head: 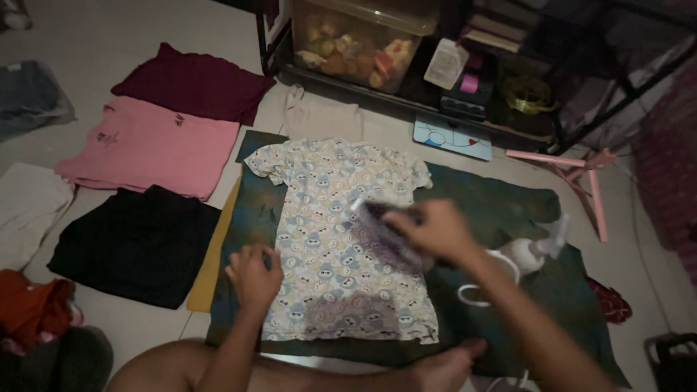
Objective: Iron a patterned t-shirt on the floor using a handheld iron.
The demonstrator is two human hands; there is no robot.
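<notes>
A small patterned shirt [327, 218] lies flat on a dark green cloth [501, 210] spread on the floor. My right hand [432, 229] grips an iron [385, 232] that rests on the shirt's middle right part; the iron is blurred. My left hand [254, 274] presses on the shirt's left edge, fingers curled. A white cord [479, 290] loops on the cloth by my right forearm. My leg and foot [435, 366] lie along the cloth's near edge.
A white spray bottle [537, 247] sits on the cloth at the right. Folded maroon [192, 83], pink [152, 145] and black [134, 243] garments lie to the left. A clear storage box [356, 40] and shelf stand behind, with a pink hanger [573, 174] at the right.
</notes>
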